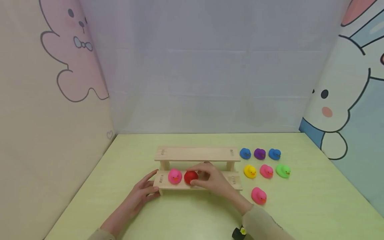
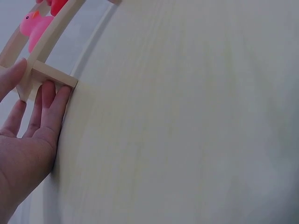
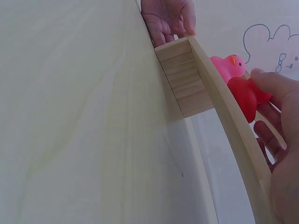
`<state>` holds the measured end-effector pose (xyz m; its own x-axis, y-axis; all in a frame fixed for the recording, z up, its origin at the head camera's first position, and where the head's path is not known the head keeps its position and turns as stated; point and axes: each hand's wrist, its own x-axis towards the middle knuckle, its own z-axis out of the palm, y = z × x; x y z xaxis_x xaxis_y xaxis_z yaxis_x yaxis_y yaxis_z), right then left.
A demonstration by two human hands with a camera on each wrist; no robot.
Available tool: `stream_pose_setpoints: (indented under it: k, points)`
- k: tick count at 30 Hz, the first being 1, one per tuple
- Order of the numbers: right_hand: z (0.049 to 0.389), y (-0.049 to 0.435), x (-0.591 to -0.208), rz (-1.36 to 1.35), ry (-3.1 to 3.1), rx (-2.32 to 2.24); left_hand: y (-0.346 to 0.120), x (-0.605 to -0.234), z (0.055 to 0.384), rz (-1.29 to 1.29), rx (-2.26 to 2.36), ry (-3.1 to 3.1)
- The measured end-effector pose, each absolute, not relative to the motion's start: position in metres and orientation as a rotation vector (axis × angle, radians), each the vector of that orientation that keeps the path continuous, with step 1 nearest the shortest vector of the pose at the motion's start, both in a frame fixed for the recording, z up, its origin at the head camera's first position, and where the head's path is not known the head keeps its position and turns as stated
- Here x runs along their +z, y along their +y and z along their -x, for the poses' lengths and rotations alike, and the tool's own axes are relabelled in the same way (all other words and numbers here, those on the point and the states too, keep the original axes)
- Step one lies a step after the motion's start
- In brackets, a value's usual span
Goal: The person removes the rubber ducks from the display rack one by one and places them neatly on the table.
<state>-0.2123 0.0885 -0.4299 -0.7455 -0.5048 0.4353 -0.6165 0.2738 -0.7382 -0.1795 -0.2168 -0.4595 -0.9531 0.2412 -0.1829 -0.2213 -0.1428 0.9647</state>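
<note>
A two-tier wooden shelf [image 1: 198, 154] stands on the table. On its lower step sits a pink rubber duck [image 1: 175, 176], facing front. Just right of it is a red rubber duck [image 1: 191, 177], touching or nearly touching the step. My right hand [image 1: 214, 180] pinches the red duck between thumb and fingers; in the right wrist view the thumb lies against the red duck [image 3: 243, 95]. At the shelf's left end, my left hand [image 1: 139, 193] holds the lower step, thumb at the front corner. The left wrist view shows its fingers [image 2: 58, 105] against the leg.
Right of the shelf lie rubber ducks: blue [image 1: 245, 153], purple [image 1: 259, 154] and another blue [image 1: 274, 154] behind; yellow [image 1: 250, 171], pink [image 1: 266, 171] and green [image 1: 283, 171] in front. Another pink duck [image 1: 259, 195] sits nearer. A small black object [image 1: 239, 233] lies by the right sleeve.
</note>
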Motion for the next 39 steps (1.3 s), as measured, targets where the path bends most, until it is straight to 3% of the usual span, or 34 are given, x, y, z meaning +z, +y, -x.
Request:
stream_pose_setpoints:
  k: [8, 15, 30, 39]
  points:
    - [0.207, 0.089, -0.429, -1.017, -2.403, 1.56, -0.219, -0.462, 0.178, -0.014, 2.166, 1.817]
    - [0.182, 0.098, -0.397, -0.905, -2.51, 1.59, -0.219, -0.465, 0.176, -0.024, 2.163, 1.822]
    - [0.164, 0.168, -0.379, -0.959, -2.266, 1.314, -0.217, -0.462, 0.177, -0.055, 2.168, 1.824]
    - [0.149, 0.218, -0.38, -0.726, -2.376, 1.086, -0.217, -0.461, 0.179, -0.027, 2.172, 1.83]
